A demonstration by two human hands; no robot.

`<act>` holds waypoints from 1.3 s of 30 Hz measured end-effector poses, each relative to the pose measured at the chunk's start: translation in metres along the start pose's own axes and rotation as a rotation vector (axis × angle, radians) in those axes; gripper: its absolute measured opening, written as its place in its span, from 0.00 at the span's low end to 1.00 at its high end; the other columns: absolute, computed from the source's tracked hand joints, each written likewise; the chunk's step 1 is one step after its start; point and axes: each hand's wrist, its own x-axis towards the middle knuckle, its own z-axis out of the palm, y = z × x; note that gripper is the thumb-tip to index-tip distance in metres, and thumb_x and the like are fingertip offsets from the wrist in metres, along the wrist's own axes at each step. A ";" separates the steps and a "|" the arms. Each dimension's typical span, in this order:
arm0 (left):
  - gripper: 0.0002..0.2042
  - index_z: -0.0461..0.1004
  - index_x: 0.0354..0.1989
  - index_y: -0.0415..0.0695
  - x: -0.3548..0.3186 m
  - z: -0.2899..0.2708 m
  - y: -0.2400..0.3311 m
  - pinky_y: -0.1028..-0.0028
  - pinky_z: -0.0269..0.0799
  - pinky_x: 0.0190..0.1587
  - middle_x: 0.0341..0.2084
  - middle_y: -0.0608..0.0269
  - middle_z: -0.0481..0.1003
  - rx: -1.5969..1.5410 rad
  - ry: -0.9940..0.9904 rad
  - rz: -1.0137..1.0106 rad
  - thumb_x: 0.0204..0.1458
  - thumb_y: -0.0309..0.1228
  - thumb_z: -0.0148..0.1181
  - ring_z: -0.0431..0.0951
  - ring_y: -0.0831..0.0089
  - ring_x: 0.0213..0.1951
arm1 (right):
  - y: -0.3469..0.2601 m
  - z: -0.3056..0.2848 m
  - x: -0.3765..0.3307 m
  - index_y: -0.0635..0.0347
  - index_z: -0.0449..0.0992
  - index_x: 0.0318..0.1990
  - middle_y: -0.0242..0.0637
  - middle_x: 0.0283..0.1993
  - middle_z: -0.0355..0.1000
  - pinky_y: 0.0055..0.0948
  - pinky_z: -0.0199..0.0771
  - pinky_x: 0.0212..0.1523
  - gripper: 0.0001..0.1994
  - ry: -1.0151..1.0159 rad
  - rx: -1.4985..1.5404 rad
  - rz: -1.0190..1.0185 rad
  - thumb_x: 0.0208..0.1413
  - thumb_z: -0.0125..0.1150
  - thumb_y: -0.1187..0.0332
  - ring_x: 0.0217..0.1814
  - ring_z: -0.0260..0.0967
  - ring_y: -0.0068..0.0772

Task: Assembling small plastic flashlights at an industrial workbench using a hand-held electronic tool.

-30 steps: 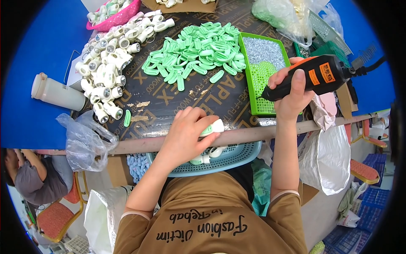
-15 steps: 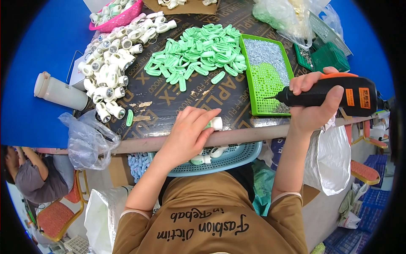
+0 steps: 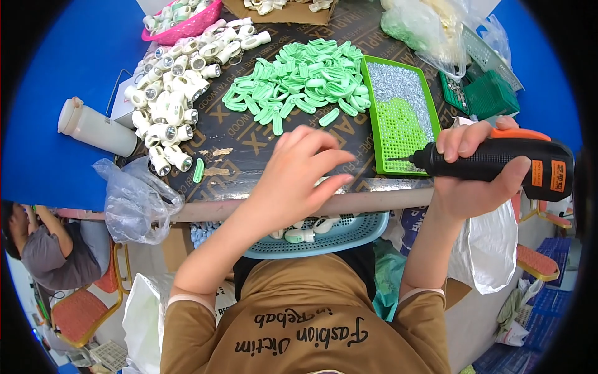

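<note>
The person's left hand (image 3: 293, 177) is over the near edge of the worktop (image 3: 246, 171), its grip apart, thumb and fingers spread. The right grip (image 3: 466, 192) is clamped around a black driver (image 3: 498, 163), whose bit points left over the near end of a green tray (image 3: 375, 128) of screws (image 3: 408, 81). Green pieces (image 3: 305, 84) lie heaped left of the tray, with white lights (image 3: 163, 107) piled farther left. More lights sit in a blue basket (image 3: 367, 232) below the edge.

Green pieces (image 3: 305, 78), white flashlights (image 3: 165, 107) on dark tabletop (image 3: 240, 134)
</note>
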 end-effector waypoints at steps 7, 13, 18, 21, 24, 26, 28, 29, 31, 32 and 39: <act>0.12 0.75 0.33 0.44 0.039 0.013 0.020 0.69 0.67 0.36 0.29 0.62 0.71 -0.097 -0.009 0.074 0.37 0.31 0.65 0.70 0.64 0.35 | -0.012 0.009 -0.002 0.55 0.60 0.47 0.37 0.21 0.65 0.29 0.62 0.22 0.27 -0.062 0.065 -0.011 0.53 0.43 0.41 0.17 0.61 0.31; 0.06 0.75 0.28 0.42 0.047 0.029 0.026 0.68 0.69 0.30 0.22 0.59 0.72 -0.145 0.063 0.130 0.40 0.27 0.62 0.74 0.62 0.27 | -0.020 0.008 0.002 0.55 0.60 0.46 0.38 0.22 0.65 0.30 0.62 0.23 0.27 -0.127 0.034 -0.080 0.53 0.42 0.40 0.18 0.61 0.31; 0.04 0.76 0.26 0.41 0.069 0.045 0.020 0.68 0.70 0.30 0.21 0.57 0.73 -0.186 0.028 0.114 0.41 0.26 0.59 0.74 0.60 0.26 | -0.015 -0.001 0.009 0.56 0.60 0.45 0.37 0.22 0.64 0.31 0.62 0.25 0.26 -0.045 0.020 -0.095 0.55 0.41 0.41 0.19 0.61 0.31; 0.04 0.75 0.24 0.40 0.087 0.056 0.003 0.66 0.70 0.31 0.21 0.56 0.74 -0.149 0.008 0.134 0.40 0.26 0.59 0.75 0.59 0.27 | -0.014 -0.008 0.015 0.57 0.60 0.45 0.37 0.21 0.64 0.31 0.61 0.24 0.25 0.058 -0.044 -0.116 0.54 0.42 0.43 0.18 0.59 0.30; 0.07 0.72 0.20 0.39 0.104 0.062 -0.011 0.65 0.68 0.30 0.19 0.56 0.73 -0.137 -0.050 0.078 0.38 0.28 0.62 0.74 0.60 0.26 | -0.018 -0.017 0.018 0.58 0.60 0.44 0.37 0.21 0.64 0.30 0.61 0.24 0.24 0.125 -0.092 -0.154 0.54 0.44 0.44 0.17 0.57 0.29; 0.08 0.72 0.19 0.39 0.112 0.066 -0.018 0.65 0.68 0.30 0.19 0.56 0.73 -0.138 -0.075 0.030 0.37 0.29 0.64 0.74 0.60 0.25 | -0.017 -0.025 0.019 0.58 0.60 0.43 0.37 0.20 0.64 0.29 0.61 0.24 0.24 0.187 -0.155 -0.165 0.54 0.45 0.45 0.18 0.58 0.29; 0.10 0.72 0.17 0.39 0.120 0.070 -0.022 0.65 0.68 0.30 0.18 0.56 0.73 -0.112 -0.093 0.008 0.34 0.31 0.67 0.74 0.60 0.25 | -0.017 -0.030 0.018 0.58 0.60 0.42 0.37 0.19 0.64 0.29 0.61 0.24 0.23 0.191 -0.132 -0.153 0.54 0.46 0.46 0.18 0.59 0.29; 0.10 0.72 0.17 0.39 0.123 0.073 -0.023 0.65 0.68 0.30 0.18 0.56 0.73 -0.112 -0.092 0.006 0.34 0.31 0.67 0.74 0.60 0.25 | -0.016 -0.031 0.017 0.57 0.60 0.42 0.37 0.19 0.64 0.29 0.61 0.24 0.23 0.190 -0.146 -0.145 0.54 0.47 0.46 0.17 0.59 0.29; 0.11 0.72 0.17 0.39 0.129 0.078 -0.024 0.65 0.68 0.30 0.18 0.56 0.73 -0.004 -0.091 0.046 0.34 0.32 0.67 0.74 0.60 0.25 | -0.015 -0.035 0.016 0.57 0.60 0.42 0.37 0.19 0.64 0.29 0.60 0.23 0.22 0.190 -0.162 -0.138 0.54 0.47 0.46 0.17 0.59 0.29; 0.11 0.72 0.17 0.39 0.132 0.080 -0.025 0.65 0.68 0.30 0.18 0.56 0.73 -0.004 -0.090 0.045 0.34 0.32 0.67 0.74 0.60 0.25 | -0.015 -0.036 0.015 0.58 0.61 0.41 0.36 0.19 0.64 0.28 0.59 0.24 0.23 0.202 -0.172 -0.127 0.53 0.47 0.46 0.19 0.59 0.28; 0.05 0.75 0.20 0.39 0.128 0.080 -0.021 0.67 0.70 0.31 0.20 0.55 0.75 -0.109 -0.078 0.033 0.37 0.27 0.62 0.76 0.61 0.26 | -0.012 -0.040 0.010 0.58 0.63 0.41 0.35 0.20 0.62 0.28 0.58 0.26 0.23 0.214 -0.135 -0.133 0.53 0.47 0.44 0.21 0.57 0.27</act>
